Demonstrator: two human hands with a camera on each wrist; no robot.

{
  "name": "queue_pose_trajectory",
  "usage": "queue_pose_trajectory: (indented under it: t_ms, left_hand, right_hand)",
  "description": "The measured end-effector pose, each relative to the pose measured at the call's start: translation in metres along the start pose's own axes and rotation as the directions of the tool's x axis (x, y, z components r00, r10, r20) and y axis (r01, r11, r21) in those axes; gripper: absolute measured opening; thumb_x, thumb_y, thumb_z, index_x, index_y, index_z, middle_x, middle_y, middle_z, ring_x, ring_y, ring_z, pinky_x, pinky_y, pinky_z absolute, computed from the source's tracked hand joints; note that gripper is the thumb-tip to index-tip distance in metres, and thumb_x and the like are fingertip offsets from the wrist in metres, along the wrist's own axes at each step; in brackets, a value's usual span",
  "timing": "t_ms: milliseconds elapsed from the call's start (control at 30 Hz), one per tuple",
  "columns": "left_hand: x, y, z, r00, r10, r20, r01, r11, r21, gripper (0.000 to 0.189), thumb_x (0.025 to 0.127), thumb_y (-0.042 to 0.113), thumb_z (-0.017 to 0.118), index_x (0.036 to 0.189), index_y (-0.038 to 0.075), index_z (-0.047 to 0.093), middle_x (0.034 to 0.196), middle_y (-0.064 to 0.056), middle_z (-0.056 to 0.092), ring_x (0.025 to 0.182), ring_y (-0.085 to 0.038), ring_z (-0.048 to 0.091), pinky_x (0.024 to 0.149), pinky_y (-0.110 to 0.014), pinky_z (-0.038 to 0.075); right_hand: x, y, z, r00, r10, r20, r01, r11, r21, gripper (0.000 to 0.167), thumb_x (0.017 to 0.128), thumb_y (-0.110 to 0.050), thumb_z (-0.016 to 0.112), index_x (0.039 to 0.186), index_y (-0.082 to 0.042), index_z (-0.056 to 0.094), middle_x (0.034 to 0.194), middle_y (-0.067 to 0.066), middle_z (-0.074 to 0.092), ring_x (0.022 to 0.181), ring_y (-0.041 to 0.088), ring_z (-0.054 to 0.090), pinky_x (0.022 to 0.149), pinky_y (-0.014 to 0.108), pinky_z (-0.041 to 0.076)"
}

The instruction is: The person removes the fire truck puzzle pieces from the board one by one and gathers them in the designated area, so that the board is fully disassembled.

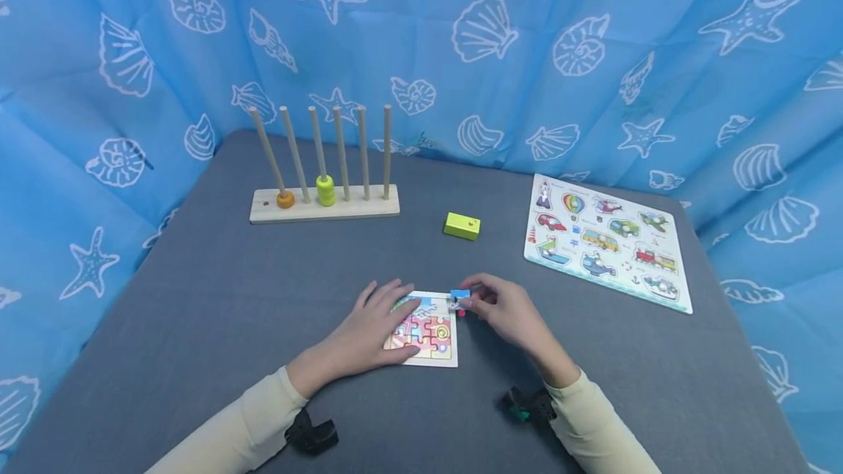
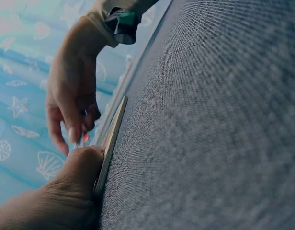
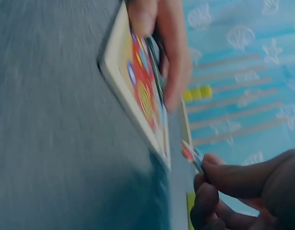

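Note:
A small square jigsaw puzzle [image 1: 431, 346] in a pale tray lies on the table, several colourful pieces fitted in it. My left hand [image 1: 375, 324] rests on its left side, fingers spread over the top and thumb near the front edge. Between thumb and fingers my right hand [image 1: 507, 309] pinches a jigsaw piece [image 1: 460, 294], blue with some red, just above the tray's upper right corner. In the right wrist view the same piece [image 3: 191, 154] is held on edge, apart from the tray. My left palm hides part of the puzzle.
Behind stands a wooden peg rack [image 1: 323, 214] with orange and green beads. A lime-green block [image 1: 462, 226] lies right of it. At the right is a vehicle picture board [image 1: 609, 240]. A blue seashell curtain [image 1: 421, 35] hangs behind the grey table [image 1: 263, 298].

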State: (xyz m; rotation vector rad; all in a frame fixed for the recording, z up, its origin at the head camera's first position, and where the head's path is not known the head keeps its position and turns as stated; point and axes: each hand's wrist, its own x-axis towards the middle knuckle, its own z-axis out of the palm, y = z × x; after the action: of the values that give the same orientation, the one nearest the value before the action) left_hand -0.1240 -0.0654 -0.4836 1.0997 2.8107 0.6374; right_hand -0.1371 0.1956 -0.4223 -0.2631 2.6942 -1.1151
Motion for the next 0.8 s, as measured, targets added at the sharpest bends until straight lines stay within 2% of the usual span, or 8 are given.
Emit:
queue_pose_trajectory:
  t_ms: [167,367,467,600,800]
  left_hand:
    - [-0.001,-0.002,0.001,0.999,-0.032,-0.038,0.031,1.000,-0.002,0.083,0.086,0.066,0.052,0.149,0.016,0.035,0.151,-0.005,0.035,0.143,-0.025,0.025,0.113,-0.054,0.016]
    - [-0.001,-0.002,0.001,0.998,-0.007,-0.066,0.006,1.000,-0.003,0.083,0.086,0.065,0.053,0.148,0.014,0.036,0.149,-0.006,0.037,0.141,-0.026,0.027,0.112,-0.054,0.018]
    - [-0.001,-0.002,0.001,0.998,0.000,-0.070,-0.001,1.000,-0.002,0.082,0.086,0.065,0.054,0.148,0.013,0.036,0.149,-0.006,0.038,0.141,-0.026,0.028,0.112,-0.055,0.019]
    - [0.000,-0.002,0.000,0.998,-0.004,-0.063,0.003,1.000,-0.007,0.082,0.086,0.064,0.054,0.148,0.014,0.036,0.149,-0.006,0.037,0.141,-0.026,0.028,0.112,-0.054,0.018]
    - [-0.001,-0.001,-0.001,0.998,-0.006,-0.056,0.005,1.000,-0.015,0.082,0.087,0.064,0.054,0.148,0.013,0.036,0.149,-0.006,0.037,0.141,-0.026,0.028,0.113,-0.054,0.018]
  right_hand:
    - [-0.007,0.019,-0.023,1.000,0.006,0.028,-0.004,0.999,-0.046,0.019,0.090,-0.014,0.067,0.109,-0.014,0.066,0.082,0.001,0.061,0.066,0.013,0.054,0.055,0.025,0.043]
    - [-0.016,0.043,-0.046,0.999,0.029,0.046,-0.026,0.998,-0.066,0.019,0.091,-0.013,0.066,0.109,-0.012,0.066,0.081,0.001,0.060,0.066,0.012,0.052,0.057,0.025,0.042]
    - [-0.020,0.053,-0.055,0.997,0.035,0.063,-0.032,0.999,-0.036,0.020,0.091,-0.013,0.065,0.110,-0.009,0.065,0.083,0.003,0.060,0.068,0.011,0.051,0.059,0.024,0.041]
    - [-0.025,0.062,-0.062,0.997,0.031,0.076,-0.031,1.000,0.002,0.021,0.091,-0.013,0.065,0.111,-0.005,0.064,0.084,0.004,0.060,0.068,0.008,0.050,0.060,0.023,0.041]
    - [-0.029,0.068,-0.064,0.998,0.028,0.062,-0.026,0.999,-0.033,0.023,0.091,-0.017,0.066,0.111,-0.005,0.063,0.084,0.003,0.058,0.068,0.008,0.050,0.059,0.023,0.040]
